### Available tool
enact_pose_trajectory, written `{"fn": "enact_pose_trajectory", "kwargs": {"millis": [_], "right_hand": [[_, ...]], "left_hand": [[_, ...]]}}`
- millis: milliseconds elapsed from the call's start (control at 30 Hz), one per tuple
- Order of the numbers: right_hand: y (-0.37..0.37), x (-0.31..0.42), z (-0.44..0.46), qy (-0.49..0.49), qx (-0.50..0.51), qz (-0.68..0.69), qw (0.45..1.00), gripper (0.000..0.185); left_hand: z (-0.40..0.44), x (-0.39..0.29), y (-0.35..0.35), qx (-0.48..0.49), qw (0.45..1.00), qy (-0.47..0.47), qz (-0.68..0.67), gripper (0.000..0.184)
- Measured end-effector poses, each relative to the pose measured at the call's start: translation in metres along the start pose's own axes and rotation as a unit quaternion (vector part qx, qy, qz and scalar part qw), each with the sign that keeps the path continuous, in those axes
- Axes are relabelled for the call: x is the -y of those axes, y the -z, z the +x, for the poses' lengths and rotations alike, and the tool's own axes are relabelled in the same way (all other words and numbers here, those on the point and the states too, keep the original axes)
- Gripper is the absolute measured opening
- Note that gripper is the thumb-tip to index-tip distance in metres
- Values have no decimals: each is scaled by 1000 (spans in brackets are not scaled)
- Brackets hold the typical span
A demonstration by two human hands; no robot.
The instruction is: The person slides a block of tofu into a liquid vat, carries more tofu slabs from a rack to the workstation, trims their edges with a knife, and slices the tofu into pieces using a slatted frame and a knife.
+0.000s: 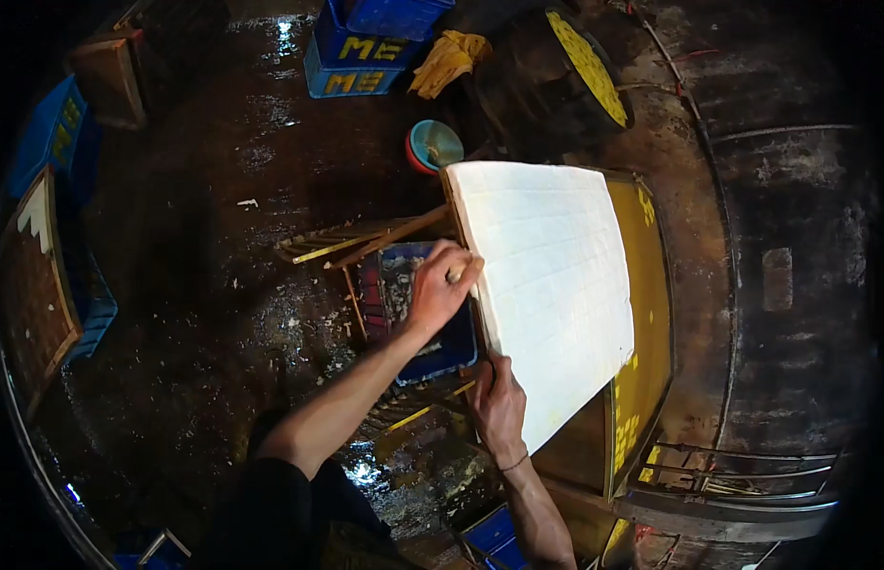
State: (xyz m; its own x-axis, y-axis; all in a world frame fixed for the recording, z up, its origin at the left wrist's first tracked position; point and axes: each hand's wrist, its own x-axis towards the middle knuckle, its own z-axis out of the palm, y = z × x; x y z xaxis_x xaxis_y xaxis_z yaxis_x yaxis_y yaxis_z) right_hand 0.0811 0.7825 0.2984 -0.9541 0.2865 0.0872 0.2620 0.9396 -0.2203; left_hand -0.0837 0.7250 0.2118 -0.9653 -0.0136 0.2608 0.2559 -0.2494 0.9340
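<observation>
2 hands [440,290] [501,404] on slab [556,271] (left edge)

Far middle: stacked blue crates [358,49], yellow "ME" lettering. Just right of stack: crumpled yellow cloth [449,63]. Nearer: turquoise bowl [436,144], red rim showing below. Far left: lettered blue crate [45,133]; nearer, a wooden board [35,313], tilted. Near right: metal rails [736,454]. Dark floor [176,247]: wet, glossy, pale scraps scattered.
</observation>
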Motion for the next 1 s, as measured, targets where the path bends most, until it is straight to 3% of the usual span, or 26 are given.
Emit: {"fn": "enact_pose_trajectory", "kwargs": {"millis": [100,433,500,567,600,633,700,767,833,900,933,967,1000], "right_hand": [[19,-21,-48,28,4,21,999,26],[42,-91,-181,-12,25,23,999,32],[36,-103,-199,3,-7,56,998,33],[22,-110,-209,-18,-5,123,992,26],[16,-109,-216,-20,18,143,989,23],[9,-105,-225,-24,38,164,985,21],[6,-87,-240,-142,81,214,963,20],[-2,-75,-255,-190,12,283,940,20],[7,-62,-265,-283,-20,346,895,19],[15,-65,-278,-327,-88,360,869,21],[30,-67,-285,-345,-82,363,861,22],[44,-70,-292,-363,-76,367,853,23],[55,-76,-300,-375,-76,377,844,26]], "left_hand": [[-62,-14,-11,9,1000,23,-16,17],[-212,-44,-58,-32,998,44,17,14],[-249,-47,-68,-28,993,116,-7,15],[-279,-55,-77,-51,953,285,-92,25],[-286,-58,-87,-184,842,461,-211,36],[-291,-54,-76,-144,804,517,-255,38],[-307,-36,-56,-111,757,588,-263,44],[-318,32,-46,-88,682,690,-226,43],[-295,92,-42,-36,725,666,-172,42],[-272,189,-28,36,766,638,-68,60],[-240,194,-8,86,861,486,-124,65],[-210,202,12,123,917,320,-202,71],[-166,154,16,36,935,348,-66,58]]}}
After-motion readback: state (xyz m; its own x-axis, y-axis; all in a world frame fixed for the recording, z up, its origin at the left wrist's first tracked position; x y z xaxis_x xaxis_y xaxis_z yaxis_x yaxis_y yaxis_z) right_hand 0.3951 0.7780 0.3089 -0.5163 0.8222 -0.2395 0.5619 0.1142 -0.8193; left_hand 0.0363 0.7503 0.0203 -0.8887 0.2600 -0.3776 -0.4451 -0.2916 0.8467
